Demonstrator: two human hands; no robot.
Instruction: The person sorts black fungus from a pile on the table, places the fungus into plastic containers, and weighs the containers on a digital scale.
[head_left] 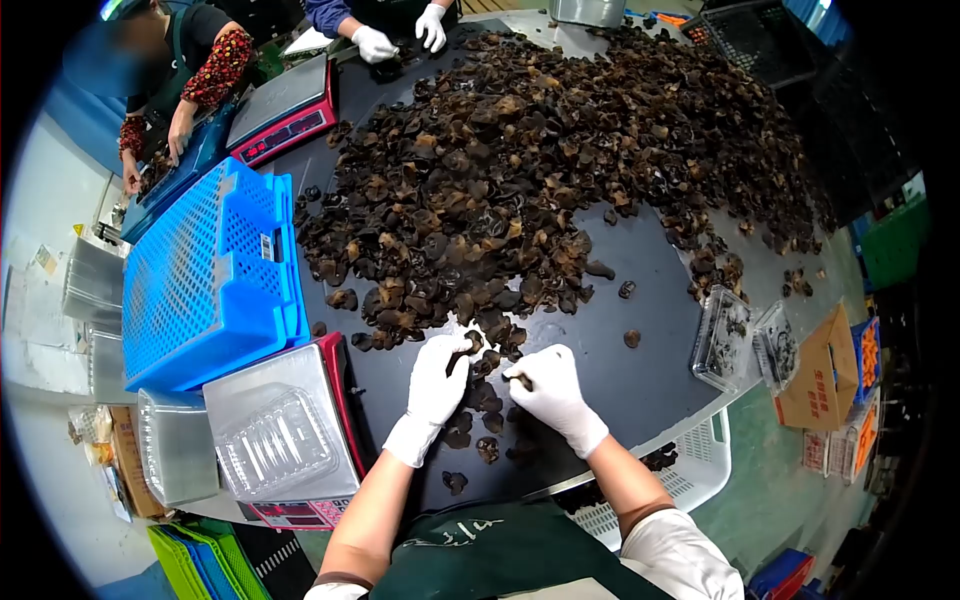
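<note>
A large heap of dark brown wood ear mushrooms (pixel 480 190) spreads over the dark table top (pixel 650 330). At its near edge, my left hand (pixel 438 385), in a white glove, pinches a wood ear mushroom (pixel 473 343) between thumb and fingers. My right hand (pixel 552 388), gloved too, is closed, and a bit of dark mushroom (pixel 524 381) shows at its fingertips. Several loose mushrooms (pixel 488 449) lie between my hands and toward my apron.
A scale (pixel 270 410) bearing a clear plastic tray (pixel 275 445) stands left, beside a blue crate (pixel 215 270). Clear containers (pixel 722 340) sit at the right edge. Below is a white basket (pixel 705 465). Co-workers' gloved hands (pixel 375 44) and bare hands (pixel 180 130) work across the table.
</note>
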